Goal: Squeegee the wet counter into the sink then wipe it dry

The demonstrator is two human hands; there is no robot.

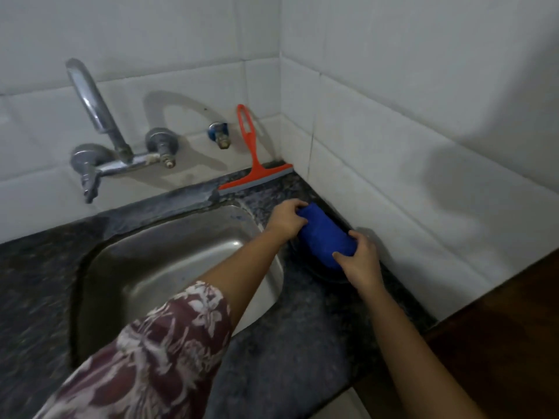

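Listing by position relative to the sink [169,252]. Blue cloth [325,234]: bunched into a roll on the dark speckled tabletop [302,343], just right of the sink. Left hand [287,220]: grip clamped round the cloth's far end. Right hand [360,258]: grip clamped round its near end. Squeegee [257,173]: orange, behind the sink's right rear corner, blade on the tabletop, handle leaning on the tiled wall [393,146]; neither hand touches it. Tap [99,116]: wall-mounted, behind the sink, no running water visible. Progress, as judged: squeegeeing appears done, the tool being parked; wiping dry looks barely begun, most of the tabletop yet to cover. Writing: no brand, label or lettering readable anywhere.
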